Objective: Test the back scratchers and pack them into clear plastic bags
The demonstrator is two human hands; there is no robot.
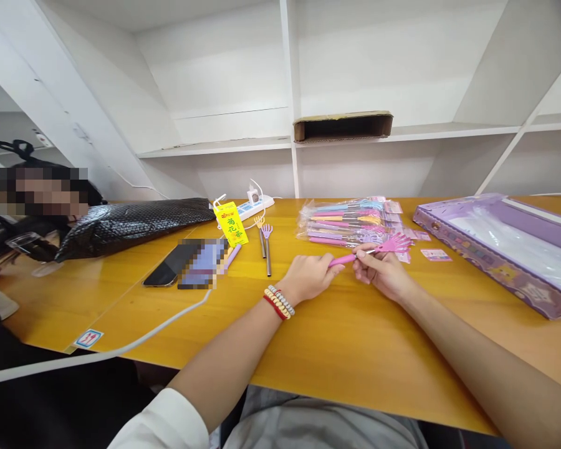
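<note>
Both of my hands are closed on a pink hand-shaped back scratcher (394,244) above the table. My left hand (308,275) grips the end of its pink handle. Farther along, my right hand (384,272) pinches its shaft below the spread pink fingers of its head. Behind my hands lie several back scratchers in clear plastic bags (343,219). To the left, an orange-headed back scratcher (262,237) and a purple-headed one (268,249) lie loose, their metal shafts bare.
An open purple display box (495,262) stands on the right, near a small pink card (436,255). Leftward are a yellow tea packet (232,224), a phone (168,265), a power strip (257,206) and a black bag (135,224). A person is at far left. A cardboard box (343,128) sits on the shelf.
</note>
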